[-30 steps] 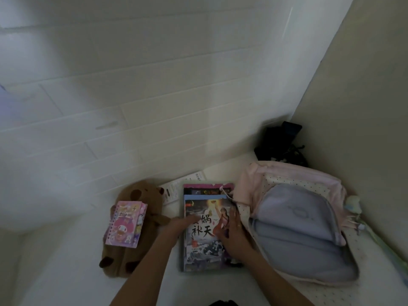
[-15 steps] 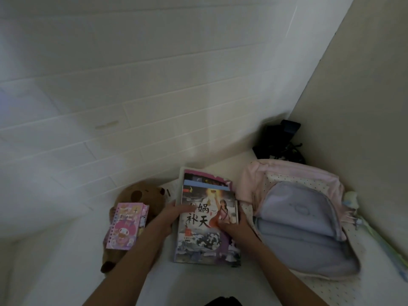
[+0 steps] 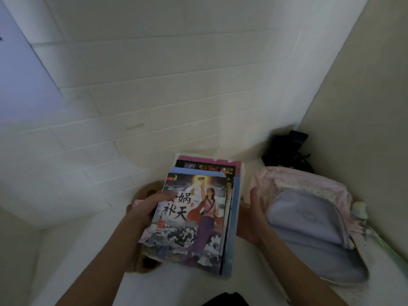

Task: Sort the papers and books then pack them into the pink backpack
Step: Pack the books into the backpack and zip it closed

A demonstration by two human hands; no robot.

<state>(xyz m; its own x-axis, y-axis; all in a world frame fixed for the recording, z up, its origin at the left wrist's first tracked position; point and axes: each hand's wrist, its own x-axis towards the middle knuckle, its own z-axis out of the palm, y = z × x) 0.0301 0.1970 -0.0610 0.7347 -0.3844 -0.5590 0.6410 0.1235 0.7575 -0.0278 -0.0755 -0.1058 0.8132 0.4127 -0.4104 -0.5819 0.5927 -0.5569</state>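
Observation:
A stack of books and papers is lifted off the white surface and tilted toward me; its top cover shows a woman in purple above waves. My left hand grips the stack's left edge, thumb on the cover. My right hand holds the right edge from beneath, fingers hidden under the stack. The pink backpack lies just right of the stack, its main compartment unzipped, showing a pale blue lining.
A brown plush toy and a small pink notebook lie mostly hidden behind the stack and my left arm. A black object with cords sits in the far corner. Walls close in behind and to the right.
The stack has risen off the surface and come nearer to me. My right hand has shifted from the cover to the stack's right edge. The plush toy and notebook are now largely covered.

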